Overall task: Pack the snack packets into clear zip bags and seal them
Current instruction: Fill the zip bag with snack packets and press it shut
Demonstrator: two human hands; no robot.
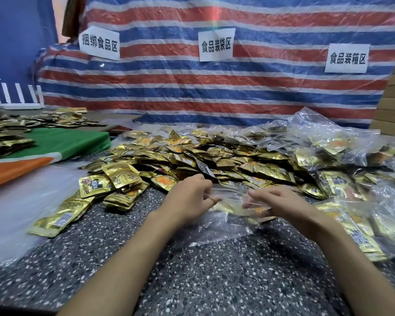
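While both forearms reach forward over the table (214, 277), the left hand (189, 198) and right hand (283, 202), fingers curled, each pinch one end of the clear bag (230, 199) lying just before the pile of packets (192, 158).

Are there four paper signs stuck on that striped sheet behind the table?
No, the striped tarp carries only three paper signs: one at the left, one in the middle and one at the right.

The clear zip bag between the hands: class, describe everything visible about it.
The clear zip bag is thin, crinkled, see-through plastic. It lies on the speckled table, mouth away from the person. The left hand and right hand pinch its top edge at either end. Gold packets show through it. Its seal is too blurred to judge.
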